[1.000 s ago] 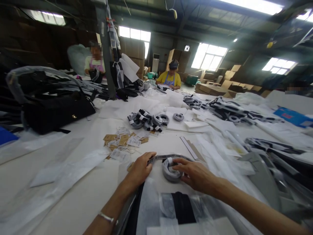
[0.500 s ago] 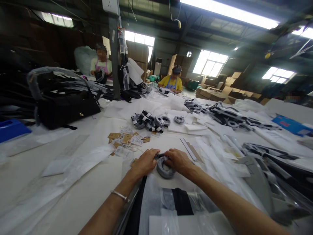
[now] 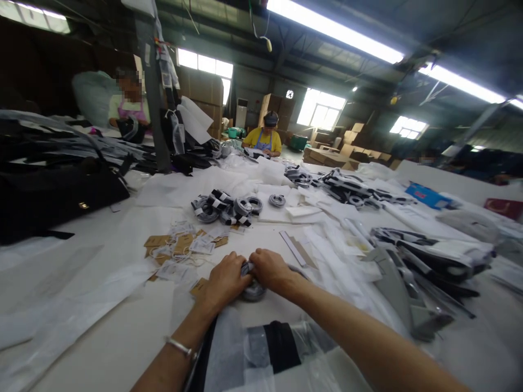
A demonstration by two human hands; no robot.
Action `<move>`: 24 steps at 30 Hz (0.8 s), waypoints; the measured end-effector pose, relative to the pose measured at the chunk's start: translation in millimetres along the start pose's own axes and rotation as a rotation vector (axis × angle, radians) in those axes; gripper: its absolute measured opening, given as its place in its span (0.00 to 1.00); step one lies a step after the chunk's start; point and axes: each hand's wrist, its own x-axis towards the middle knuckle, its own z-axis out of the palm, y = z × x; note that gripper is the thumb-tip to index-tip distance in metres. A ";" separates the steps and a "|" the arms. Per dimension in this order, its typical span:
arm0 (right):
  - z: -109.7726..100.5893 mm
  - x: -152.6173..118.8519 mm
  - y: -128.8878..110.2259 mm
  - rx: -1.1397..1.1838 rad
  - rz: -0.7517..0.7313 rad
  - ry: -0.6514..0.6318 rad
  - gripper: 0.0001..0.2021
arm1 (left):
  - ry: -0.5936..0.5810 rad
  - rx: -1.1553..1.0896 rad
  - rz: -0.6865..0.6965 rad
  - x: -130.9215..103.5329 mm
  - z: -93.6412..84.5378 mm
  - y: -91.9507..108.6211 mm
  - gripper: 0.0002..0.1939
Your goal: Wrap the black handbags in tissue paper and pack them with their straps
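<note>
Both hands are closed around one coiled grey strap [image 3: 254, 292] in front of me, seemingly wrapped in clear plastic. My left hand [image 3: 229, 276] grips its left and upper side. My right hand [image 3: 270, 269] pinches the top right, and its fingertips almost meet those of the left. Part of the coil is hidden under the fingers, and a grey strip shows behind my right wrist. Close to my left hand lie brown and white hang tags [image 3: 182, 245] with strings. Below the hands is a plastic-wrapped black and white item [image 3: 281, 345].
Several more coiled straps [image 3: 223, 207] lie farther back, with a single coil [image 3: 277, 200] beside them. A black handbag [image 3: 61, 190] stands at left. A grey tape dispenser-like object [image 3: 408, 294] and wrapped straps [image 3: 433, 253] lie right. Two people sit across the table.
The view has swung to the right. My hands have drawn closer together over the coil, and the left now covers more of it.
</note>
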 end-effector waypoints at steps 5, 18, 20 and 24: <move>10.0 -5.3 -5.2 0.048 0.006 0.061 0.11 | 0.049 0.074 -0.016 -1.8 6.2 5.5 0.08; -33.6 -16.9 115.8 0.184 0.516 0.042 0.07 | 0.000 0.018 -0.013 -10.7 -1.1 7.4 0.14; -26.7 -14.1 125.7 0.143 0.571 -0.011 0.10 | -0.006 0.019 -0.016 -11.7 -2.1 7.7 0.14; -16.0 -0.1 127.6 0.054 0.609 -0.085 0.13 | 0.002 0.019 -0.015 -11.7 -2.8 8.0 0.13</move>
